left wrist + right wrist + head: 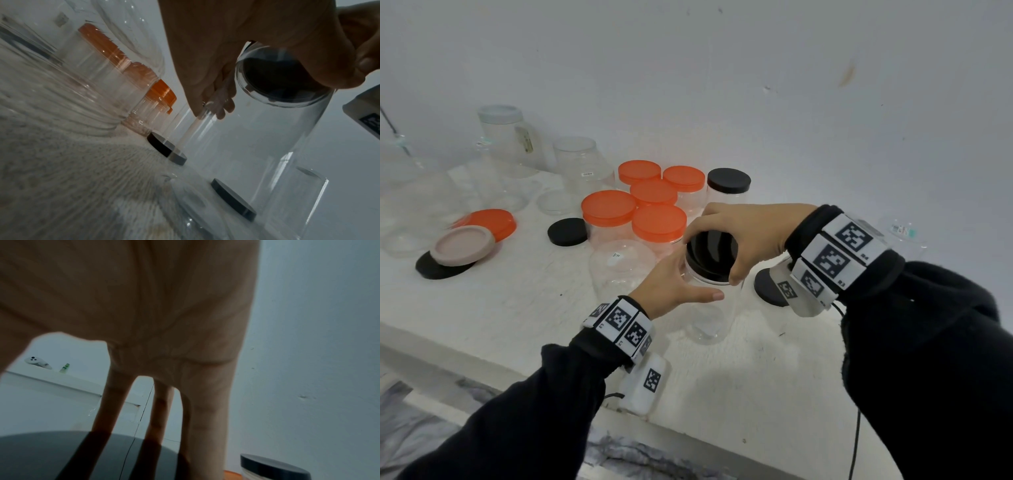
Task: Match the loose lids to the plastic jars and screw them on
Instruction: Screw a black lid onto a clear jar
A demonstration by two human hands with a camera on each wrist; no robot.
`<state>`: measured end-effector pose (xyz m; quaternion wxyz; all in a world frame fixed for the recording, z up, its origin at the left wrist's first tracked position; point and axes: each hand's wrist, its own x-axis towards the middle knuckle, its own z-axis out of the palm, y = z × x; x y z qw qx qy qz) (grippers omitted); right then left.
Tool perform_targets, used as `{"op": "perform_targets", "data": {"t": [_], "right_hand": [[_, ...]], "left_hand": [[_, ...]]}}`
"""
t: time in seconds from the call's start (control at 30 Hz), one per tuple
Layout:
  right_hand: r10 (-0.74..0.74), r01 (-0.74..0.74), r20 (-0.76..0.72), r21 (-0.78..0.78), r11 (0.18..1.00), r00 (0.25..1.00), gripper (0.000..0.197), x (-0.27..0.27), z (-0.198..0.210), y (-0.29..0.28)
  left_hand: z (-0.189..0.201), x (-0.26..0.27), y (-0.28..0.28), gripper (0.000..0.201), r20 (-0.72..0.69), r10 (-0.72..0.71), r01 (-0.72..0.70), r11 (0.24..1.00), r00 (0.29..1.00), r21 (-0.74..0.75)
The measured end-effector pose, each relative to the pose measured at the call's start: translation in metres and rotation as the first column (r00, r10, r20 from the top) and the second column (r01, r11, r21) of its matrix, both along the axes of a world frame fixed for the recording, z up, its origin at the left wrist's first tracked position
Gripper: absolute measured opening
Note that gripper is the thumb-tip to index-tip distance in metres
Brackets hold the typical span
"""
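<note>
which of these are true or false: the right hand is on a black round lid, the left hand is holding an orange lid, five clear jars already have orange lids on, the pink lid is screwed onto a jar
1. The right hand grips a black round lid on top of a clear plastic jar. True.
2. The left hand holds an orange lid. False: it holds the side of that clear jar.
3. Five clear jars carry orange round lids. True.
4. The pink round lid is screwed onto a jar. False: it lies loose on the white table, overlapping a black flat lid and a loose orange lid.
</note>
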<state>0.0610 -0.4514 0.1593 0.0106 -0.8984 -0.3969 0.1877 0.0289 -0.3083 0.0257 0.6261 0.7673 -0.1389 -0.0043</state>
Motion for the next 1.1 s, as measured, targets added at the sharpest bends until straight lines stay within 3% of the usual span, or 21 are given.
{"op": "perform_targets", "data": {"t": [0.3, 0.57, 0.77, 0.83, 0.97, 1.1], "right_hand": [[-0.011, 0.004, 0.102, 0.068, 0.998, 0.995, 0.073, -0.002, -0.004, -0.003], [-0.059, 0.033, 0.243, 0.11, 0.993, 0.968, 0.064, -0.008, -0.009, 0.002], [-0.12, 0.071, 0.349, 0.151, 0.986, 0.929, 0.047, -0.015, -0.016, 0.006], [-0.123, 0.102, 0.318, 0.08, 0.992, 0.94, 0.052, -0.014, -0.013, 0.005], [-0.018, 0.023, 0.048, -0.101, 0.995, 0.999, 0.087, -0.005, -0.002, -0.001], [0.038, -0.037, 0.091, -0.015, 0.999, 0.995, 0.075, -0.004, -0.003, 0.002]], "left_hand": [[-0.004, 0.001, -0.001, 0.08, 0.014, 0.007, -0.007, 0.999, 1.0, -0.043], [-0.008, 0.001, -0.003, 0.07, 0.019, 0.049, -0.048, 0.998, 0.999, -0.04], [-0.009, 0.0, -0.005, 0.072, 0.008, 0.05, -0.049, 0.997, 0.999, -0.054], [-0.007, 0.001, -0.002, 0.071, 0.009, 0.032, -0.032, 0.999, 0.999, -0.031], [-0.001, 0.003, 0.003, 0.078, 0.001, -0.039, 0.039, 0.999, 0.999, -0.002], [-0.001, 0.003, 0.004, 0.08, -0.012, -0.053, 0.053, 0.999, 0.999, -0.008]]}}
